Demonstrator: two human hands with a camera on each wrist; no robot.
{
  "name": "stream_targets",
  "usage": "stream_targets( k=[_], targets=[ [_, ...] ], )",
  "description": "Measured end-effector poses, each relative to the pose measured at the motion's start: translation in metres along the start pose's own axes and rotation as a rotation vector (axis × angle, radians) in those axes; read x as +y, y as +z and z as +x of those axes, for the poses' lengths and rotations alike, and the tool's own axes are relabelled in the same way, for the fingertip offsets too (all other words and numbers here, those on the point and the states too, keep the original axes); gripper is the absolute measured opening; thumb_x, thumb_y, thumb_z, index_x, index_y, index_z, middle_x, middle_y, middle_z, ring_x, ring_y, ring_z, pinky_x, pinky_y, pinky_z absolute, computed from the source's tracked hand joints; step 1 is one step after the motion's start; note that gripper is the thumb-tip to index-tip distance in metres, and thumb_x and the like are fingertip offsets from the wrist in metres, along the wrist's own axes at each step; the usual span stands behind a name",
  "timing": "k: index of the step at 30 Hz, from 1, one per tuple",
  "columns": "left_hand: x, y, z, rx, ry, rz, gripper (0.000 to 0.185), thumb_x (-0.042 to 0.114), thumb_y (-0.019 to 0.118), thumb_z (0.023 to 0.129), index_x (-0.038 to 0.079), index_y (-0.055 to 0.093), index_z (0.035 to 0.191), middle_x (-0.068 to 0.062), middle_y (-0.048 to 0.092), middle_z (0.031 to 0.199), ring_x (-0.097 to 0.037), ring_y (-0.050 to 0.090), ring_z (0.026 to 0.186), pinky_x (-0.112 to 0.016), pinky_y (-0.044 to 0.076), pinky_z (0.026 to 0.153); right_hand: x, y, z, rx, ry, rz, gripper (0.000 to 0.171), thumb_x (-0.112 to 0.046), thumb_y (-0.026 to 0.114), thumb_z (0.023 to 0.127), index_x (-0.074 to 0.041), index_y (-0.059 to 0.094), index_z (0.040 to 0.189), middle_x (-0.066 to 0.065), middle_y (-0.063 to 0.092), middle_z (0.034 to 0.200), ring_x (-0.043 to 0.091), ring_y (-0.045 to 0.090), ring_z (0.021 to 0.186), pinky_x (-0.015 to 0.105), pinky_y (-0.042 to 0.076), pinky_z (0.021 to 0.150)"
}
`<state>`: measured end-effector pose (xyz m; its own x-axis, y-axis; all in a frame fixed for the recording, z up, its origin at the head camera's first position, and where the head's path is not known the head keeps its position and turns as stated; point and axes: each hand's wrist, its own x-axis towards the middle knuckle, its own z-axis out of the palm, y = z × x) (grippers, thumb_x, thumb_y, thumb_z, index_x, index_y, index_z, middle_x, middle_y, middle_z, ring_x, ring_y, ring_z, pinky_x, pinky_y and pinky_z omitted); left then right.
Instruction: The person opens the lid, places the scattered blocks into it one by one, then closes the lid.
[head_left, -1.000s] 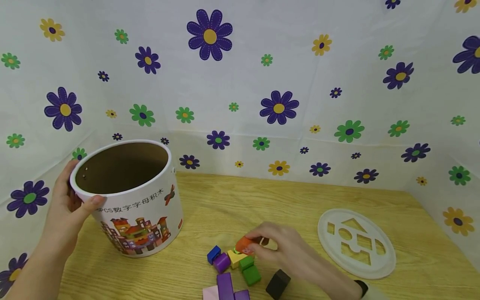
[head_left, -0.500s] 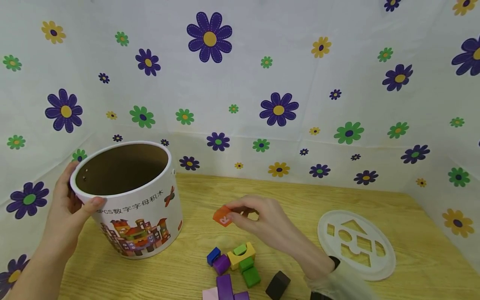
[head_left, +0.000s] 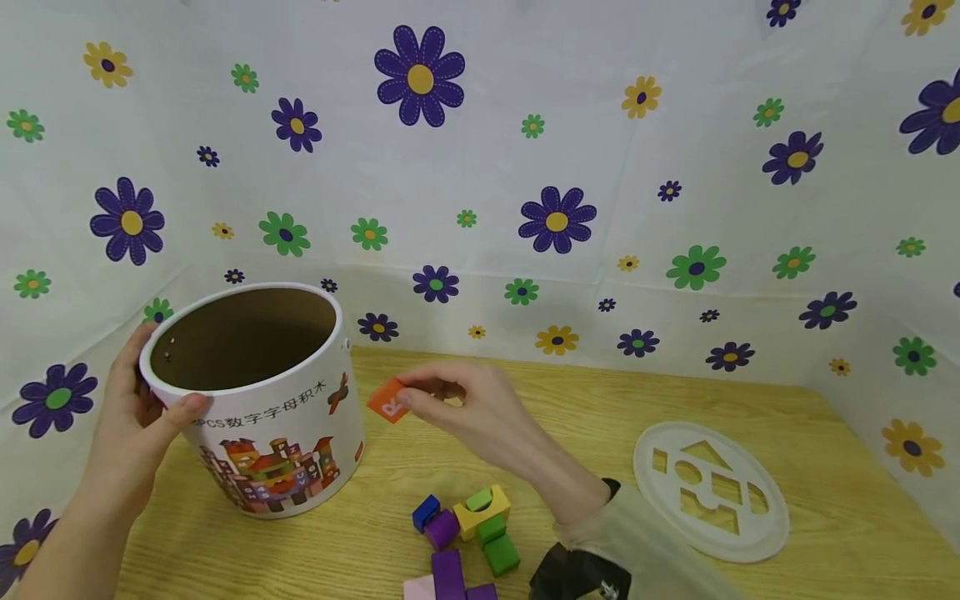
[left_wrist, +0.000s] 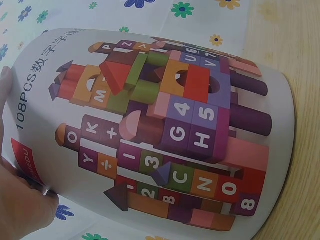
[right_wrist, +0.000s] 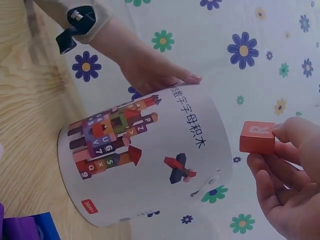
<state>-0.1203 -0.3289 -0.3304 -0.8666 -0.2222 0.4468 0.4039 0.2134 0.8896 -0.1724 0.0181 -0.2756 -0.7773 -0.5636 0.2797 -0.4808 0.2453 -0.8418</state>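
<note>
The right hand (head_left: 480,412) is pinching an orange R block (head_left: 388,400) in the air beside the cardboard tub (head_left: 258,400), whose rim the left hand (head_left: 135,417) is gripping. Because only fingertips are holding the block, it may be liable to slip, striking the rim and tumbling onto the tabletop (head_left: 585,400).

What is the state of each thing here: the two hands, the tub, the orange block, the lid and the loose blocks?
Left hand: grips the tub's rim.
Right hand: pinches the orange block, raised off the table.
Tub: upright, open, no lid on.
Orange block: held in the air beside the tub.
Lid: lying flat on the table.
Loose blocks: clustered on the table.
</note>
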Motion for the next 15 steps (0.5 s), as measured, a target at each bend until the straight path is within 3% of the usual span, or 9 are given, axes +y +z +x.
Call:
stream_targets(
  k=[15],
  targets=[
    [-0.002,0.0,0.0,0.0,0.009,-0.038,0.079,-0.002,0.057,0.092,0.023,0.013,0.153,-0.01,0.013,0.152,-0.021,0.02,0.14,-0.006,0.038,0.091,-0.026,0.025,0.041,0.016,-0.192,0.09,0.023,-0.023,0.065,0.092,-0.012,0.07,0.112,-0.01,0.066,0.098,0.007,0.061,0.084,0.024,0.053,0.072]
  ],
)
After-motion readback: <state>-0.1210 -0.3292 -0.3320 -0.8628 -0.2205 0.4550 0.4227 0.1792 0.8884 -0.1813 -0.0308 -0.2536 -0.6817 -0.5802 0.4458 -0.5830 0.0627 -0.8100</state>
